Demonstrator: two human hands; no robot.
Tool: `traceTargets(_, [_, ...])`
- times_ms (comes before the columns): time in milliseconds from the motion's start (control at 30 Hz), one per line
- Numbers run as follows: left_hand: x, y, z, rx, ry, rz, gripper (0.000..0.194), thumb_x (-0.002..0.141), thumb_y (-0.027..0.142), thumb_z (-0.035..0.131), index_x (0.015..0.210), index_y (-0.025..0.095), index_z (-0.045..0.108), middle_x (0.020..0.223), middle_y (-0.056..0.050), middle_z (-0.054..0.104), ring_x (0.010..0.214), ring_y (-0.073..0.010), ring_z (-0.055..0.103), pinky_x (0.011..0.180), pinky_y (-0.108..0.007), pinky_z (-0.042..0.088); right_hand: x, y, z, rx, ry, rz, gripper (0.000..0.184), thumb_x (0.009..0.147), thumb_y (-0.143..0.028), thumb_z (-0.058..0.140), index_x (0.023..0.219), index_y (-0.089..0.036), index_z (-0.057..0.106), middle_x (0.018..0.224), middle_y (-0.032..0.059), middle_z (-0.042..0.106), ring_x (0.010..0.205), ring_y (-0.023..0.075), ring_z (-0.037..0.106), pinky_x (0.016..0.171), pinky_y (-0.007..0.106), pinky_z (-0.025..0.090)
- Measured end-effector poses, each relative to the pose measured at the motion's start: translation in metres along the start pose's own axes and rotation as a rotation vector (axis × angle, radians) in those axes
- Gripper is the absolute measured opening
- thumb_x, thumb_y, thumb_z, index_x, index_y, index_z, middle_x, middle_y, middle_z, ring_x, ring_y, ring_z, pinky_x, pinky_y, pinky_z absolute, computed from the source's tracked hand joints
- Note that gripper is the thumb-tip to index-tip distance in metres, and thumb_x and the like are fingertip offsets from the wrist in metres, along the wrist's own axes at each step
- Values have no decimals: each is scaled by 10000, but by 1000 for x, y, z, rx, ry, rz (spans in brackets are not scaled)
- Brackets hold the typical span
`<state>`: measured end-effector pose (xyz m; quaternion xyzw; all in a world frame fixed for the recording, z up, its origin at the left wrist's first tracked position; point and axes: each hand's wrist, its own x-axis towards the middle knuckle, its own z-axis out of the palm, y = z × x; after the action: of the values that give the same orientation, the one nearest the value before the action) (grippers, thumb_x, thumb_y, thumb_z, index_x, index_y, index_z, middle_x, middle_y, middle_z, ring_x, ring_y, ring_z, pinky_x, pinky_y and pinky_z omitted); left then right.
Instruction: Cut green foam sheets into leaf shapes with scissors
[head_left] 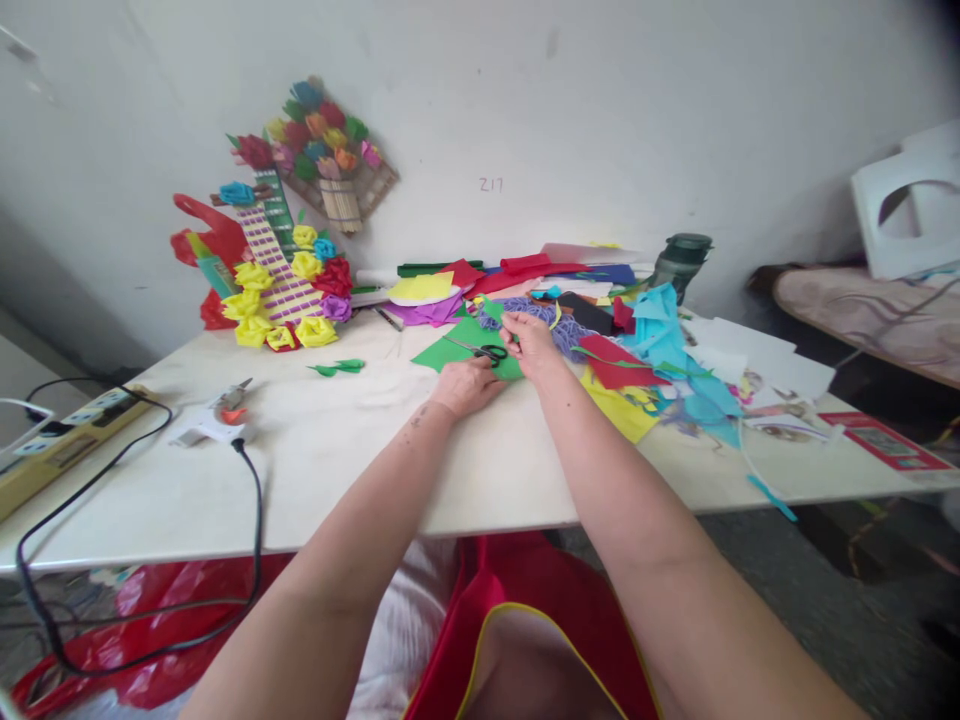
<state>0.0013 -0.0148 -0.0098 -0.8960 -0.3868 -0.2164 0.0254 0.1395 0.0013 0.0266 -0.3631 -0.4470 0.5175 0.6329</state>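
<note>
A sheet of green paper (442, 347) lies on the table, with black-handled scissors (491, 352) resting on top. My left hand (471, 386) lies low over the near edge of the sheet, beside the scissors' handles, its fingers fairly flat. Just to the right, my right hand (532, 342) is closed, fingertips pinched at a raised bit of green paper (493, 312). A tangle of purple yarn (577, 335) sits behind the right hand. Small green paper leaves (337, 368) lie apart to the left.
Paper flowers (255, 300) on a decorated stand are at the back left. Nearer are a glue gun (217, 428) with its cord and a power strip (71, 445). Blue paper scraps (660, 325) and a dark bottle (681, 262) are on the right. Rolled papers line the wall.
</note>
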Motion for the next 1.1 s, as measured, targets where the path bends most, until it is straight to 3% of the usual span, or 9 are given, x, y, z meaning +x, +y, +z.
traceTargets(167, [-1,-18,1,-715,154,-438,634,840,639,303,736,147,689,591,-51,580,567,-139,540,564,-247,420,-2,5,-5,-212,-236,81,94,722,-168,613,654,-139,555,484,-22,562,361,54,427,363,175,290])
traceTargets(233, [-2,-27,1,-997,263,-527,628,804,665,366,786,123,683,545,-28,537,517,-114,502,549,-237,423,-4,7,-4,-323,-358,98,105,713,-149,626,628,-128,566,499,-4,594,381,62,463,409,186,356])
traceTargets(333, [-4,-38,0,-1190,457,-609,571,714,647,538,861,113,678,521,17,471,448,-76,420,462,-209,360,-9,6,-1,-433,-466,135,108,703,-134,651,628,-125,574,485,0,606,381,67,475,430,192,386])
traceTargets(467, [-5,-38,-2,-1242,530,-607,548,710,618,564,860,103,679,574,19,478,420,-45,354,420,-204,309,-14,3,5,-428,-479,193,164,716,-203,685,623,-143,565,466,-5,593,410,96,532,421,194,405])
traceTargets(600, [-4,-25,-8,-1132,425,-565,515,750,579,546,855,94,685,550,25,452,441,-51,356,444,-206,322,-15,8,11,-493,-517,211,224,721,-293,707,610,-139,587,493,21,617,379,96,524,369,189,377])
traceTargets(833, [-3,-18,-10,-1041,286,-506,514,787,582,493,813,103,675,493,16,466,454,-77,402,466,-212,342,-11,24,17,-713,-500,164,316,787,-260,625,495,-159,561,379,-15,529,306,75,437,344,188,348])
traceTargets(967, [-1,-25,-4,-1037,342,-627,489,764,593,507,625,130,580,430,39,384,409,-69,339,420,-214,291,-15,23,23,-851,-414,-93,313,782,-199,588,474,-167,546,393,-31,502,360,75,426,416,197,324])
traceTargets(1033, [0,-30,-2,-1097,404,-717,475,766,591,497,626,141,553,424,54,349,388,-63,305,403,-213,274,-18,20,27,-918,-323,-299,317,761,-174,600,452,-171,527,407,-33,488,434,83,447,477,198,322])
traceTargets(1100, [-2,-36,-3,-1164,445,-776,454,774,577,485,650,145,548,432,63,338,371,-57,282,391,-210,265,-19,18,30,-898,-243,-403,323,775,-196,595,460,-174,523,420,-33,477,469,86,447,507,199,320])
